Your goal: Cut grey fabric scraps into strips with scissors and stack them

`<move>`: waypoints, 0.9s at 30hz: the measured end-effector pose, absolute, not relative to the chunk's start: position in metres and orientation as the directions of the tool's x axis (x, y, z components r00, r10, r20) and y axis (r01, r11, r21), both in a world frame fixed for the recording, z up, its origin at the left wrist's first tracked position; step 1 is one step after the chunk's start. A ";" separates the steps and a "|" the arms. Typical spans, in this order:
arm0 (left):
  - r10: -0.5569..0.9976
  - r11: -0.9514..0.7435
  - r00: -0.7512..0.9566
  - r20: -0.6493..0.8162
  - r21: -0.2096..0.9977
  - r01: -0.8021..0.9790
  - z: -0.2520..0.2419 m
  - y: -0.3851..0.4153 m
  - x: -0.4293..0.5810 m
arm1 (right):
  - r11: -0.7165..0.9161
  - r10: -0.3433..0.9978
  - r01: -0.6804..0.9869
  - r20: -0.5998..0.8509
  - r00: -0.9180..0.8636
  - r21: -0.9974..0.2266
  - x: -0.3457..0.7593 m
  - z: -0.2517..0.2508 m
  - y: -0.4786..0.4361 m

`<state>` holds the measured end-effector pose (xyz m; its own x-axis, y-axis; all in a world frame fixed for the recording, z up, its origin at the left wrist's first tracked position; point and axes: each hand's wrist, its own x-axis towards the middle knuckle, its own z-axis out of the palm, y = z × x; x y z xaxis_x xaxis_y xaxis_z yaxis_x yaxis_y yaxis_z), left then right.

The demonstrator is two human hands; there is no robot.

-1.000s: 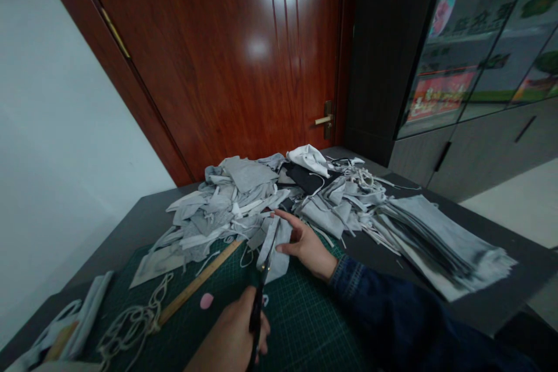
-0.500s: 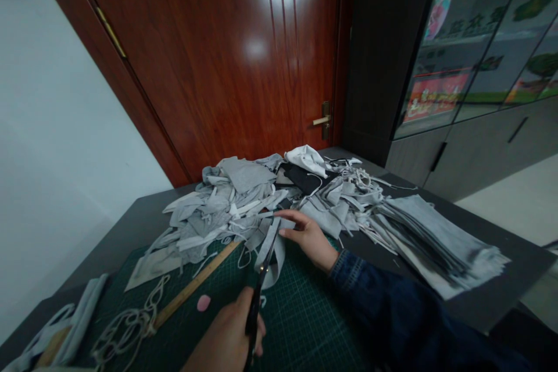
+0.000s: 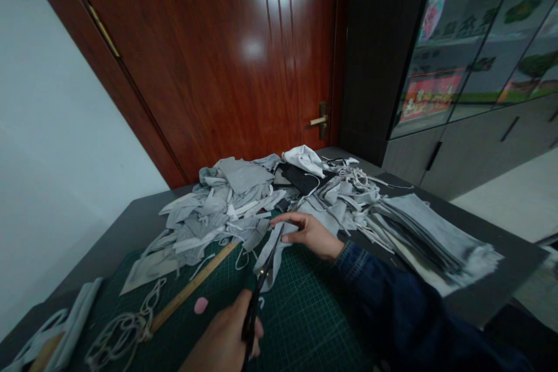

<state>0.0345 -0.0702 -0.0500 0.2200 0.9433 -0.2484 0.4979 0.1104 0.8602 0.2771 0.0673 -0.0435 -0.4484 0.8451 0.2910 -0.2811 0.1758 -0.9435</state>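
Note:
My left hand (image 3: 226, 340) at the bottom middle is closed round the handles of black scissors (image 3: 260, 280). Their blades point away from me and into a narrow grey cloth strip (image 3: 274, 256) lying on the green cutting mat (image 3: 305, 314). My right hand (image 3: 311, 235), in a dark blue sleeve, reaches in from the right. It pinches the far end of that strip between thumb and fingers, at the edge of the scrap pile.
A heap of grey and white cloth scraps (image 3: 226, 209) covers the far half of the dark table. A stack of flat grey pieces (image 3: 431, 238) lies right. A wooden ruler (image 3: 192, 288), a pink chalk piece (image 3: 201, 305) and white cord (image 3: 126, 328) lie left. A wooden door (image 3: 218, 58) stands behind.
The scissors have moved further along the strip, away from me. My right hand has shifted slightly up and left with the strip's end. The view has drifted a little.

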 end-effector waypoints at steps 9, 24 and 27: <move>0.924 0.173 0.229 -0.306 0.869 0.464 -0.046 -0.071 0.039 | 0.122 0.853 -0.326 0.267 -0.448 -0.937 0.271 -0.047 0.064; 0.896 0.189 0.305 -0.322 0.900 0.393 -0.067 -0.062 0.035 | 0.186 0.834 -0.325 0.324 -0.447 -0.927 0.272 -0.048 0.064; 0.852 0.237 0.364 -0.376 0.897 0.372 -0.067 -0.052 0.031 | 0.113 0.833 -0.381 0.297 -0.467 -0.918 0.272 -0.052 0.066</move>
<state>0.0312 -0.0521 -0.0670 0.3635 0.8524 -0.3758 0.3722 0.2369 0.8974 0.2723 0.0663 -0.0521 -0.4673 0.8328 0.2968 -0.3807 0.1135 -0.9177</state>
